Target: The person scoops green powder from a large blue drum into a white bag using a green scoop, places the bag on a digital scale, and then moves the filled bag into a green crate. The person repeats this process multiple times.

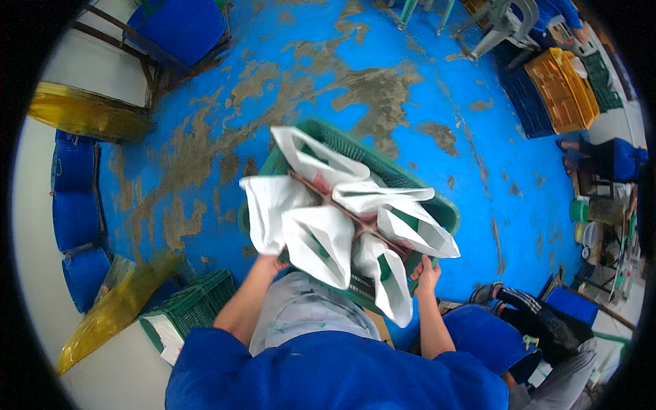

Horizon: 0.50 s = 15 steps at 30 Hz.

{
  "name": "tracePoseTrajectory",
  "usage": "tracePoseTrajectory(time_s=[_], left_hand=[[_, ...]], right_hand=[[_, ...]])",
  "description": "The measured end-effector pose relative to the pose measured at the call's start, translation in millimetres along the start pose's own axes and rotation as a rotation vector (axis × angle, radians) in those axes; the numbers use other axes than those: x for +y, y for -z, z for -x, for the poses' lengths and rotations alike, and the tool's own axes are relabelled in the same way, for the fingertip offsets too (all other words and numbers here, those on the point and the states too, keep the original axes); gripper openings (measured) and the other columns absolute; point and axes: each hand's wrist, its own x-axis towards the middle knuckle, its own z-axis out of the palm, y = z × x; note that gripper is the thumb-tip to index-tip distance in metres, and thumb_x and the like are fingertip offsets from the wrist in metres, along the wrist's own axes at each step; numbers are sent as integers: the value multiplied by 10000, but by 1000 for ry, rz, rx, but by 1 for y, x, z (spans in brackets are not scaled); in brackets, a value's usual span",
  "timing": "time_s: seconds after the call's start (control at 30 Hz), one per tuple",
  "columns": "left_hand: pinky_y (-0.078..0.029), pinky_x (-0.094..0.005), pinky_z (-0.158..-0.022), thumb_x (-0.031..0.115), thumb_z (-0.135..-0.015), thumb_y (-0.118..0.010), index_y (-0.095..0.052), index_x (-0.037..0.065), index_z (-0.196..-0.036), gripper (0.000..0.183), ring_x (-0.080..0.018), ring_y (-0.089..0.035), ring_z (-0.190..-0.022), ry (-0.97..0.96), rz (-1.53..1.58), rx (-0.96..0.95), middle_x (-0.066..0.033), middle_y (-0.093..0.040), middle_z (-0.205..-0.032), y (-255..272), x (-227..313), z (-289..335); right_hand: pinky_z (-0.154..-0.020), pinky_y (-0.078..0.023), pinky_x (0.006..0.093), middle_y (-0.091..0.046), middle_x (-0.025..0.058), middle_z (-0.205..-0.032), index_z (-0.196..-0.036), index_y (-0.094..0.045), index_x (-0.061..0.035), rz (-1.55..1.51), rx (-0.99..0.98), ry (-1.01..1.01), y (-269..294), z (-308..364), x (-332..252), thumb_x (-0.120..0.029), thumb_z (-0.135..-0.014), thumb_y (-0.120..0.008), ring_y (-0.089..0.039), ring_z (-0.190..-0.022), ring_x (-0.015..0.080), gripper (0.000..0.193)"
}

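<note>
I carry a green plastic crate (447, 215) in front of my waist, tilted a little in the view. My left hand (272, 264) is closed on its near left side, the fingertips partly hidden by the crate and bags. On the near right corner, my right hand (426, 275) grips the same crate with its fingers curled at the edge. Several white bags (268, 210) stand inside, their mouths gaping and their tops rising past the rim. Between them runs a reddish-brown strip (348, 213); what the bags hold cannot be made out.
Blue drums (74, 222) line the left wall near yellow plastic sheeting (113, 321) and another green crate (205, 301). A seated person's leg (540, 314) and a blue drum (482, 335) are close on my right. Orange crates (557, 92) and a grey chair (509, 27) stand far right.
</note>
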Motion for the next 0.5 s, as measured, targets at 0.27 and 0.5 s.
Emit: tracePoseTrajectory(time_s=[0.27,0.5], left_hand=[[-514,-379,-651,312,-792,-638,-546,50,-1100,415,-218,-623,-775,-381,-305,151,-101,-624,-929,-81,298,-125],[-408,-367,-897,337,-796,-649,-453,13,-1242,586,-236,-530,-1031,-826,-148,30,-119,-557,-1106,-143,465,-184]], right_hand=[[-344,-271,296,-326,10,-497,-710,-364,-104,-258,96,8,-248,-31,-42,-160,-838,-558,-314,-373,128,239],[-334,-269,279,-323,0,-520,-838,-390,-134,-509,146,-10,-500,-118,-113,-147,-848,-538,-306,-386,113,149]])
